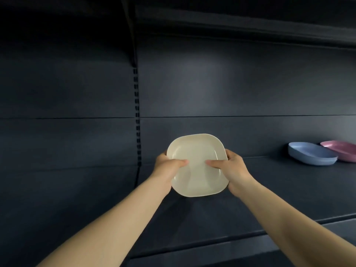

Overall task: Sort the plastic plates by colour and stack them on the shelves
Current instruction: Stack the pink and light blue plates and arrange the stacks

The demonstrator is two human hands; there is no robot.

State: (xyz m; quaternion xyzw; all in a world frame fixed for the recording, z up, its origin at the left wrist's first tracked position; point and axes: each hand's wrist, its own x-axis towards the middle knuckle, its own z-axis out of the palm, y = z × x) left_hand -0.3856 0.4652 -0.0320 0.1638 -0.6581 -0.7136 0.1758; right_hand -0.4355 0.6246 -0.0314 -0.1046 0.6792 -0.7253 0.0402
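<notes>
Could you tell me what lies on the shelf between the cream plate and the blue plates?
Nothing: in the head view, only bare dark shelf separates the cream plate from the blue plates.

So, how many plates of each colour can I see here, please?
Cream plate, held in both hands: 1
Blue plates on the shelf: at least 1; it may be a stack
Pink plates on the shelf: at least 1
Total: at least 3

Dim, soft, wide-angle edge distortion
</notes>
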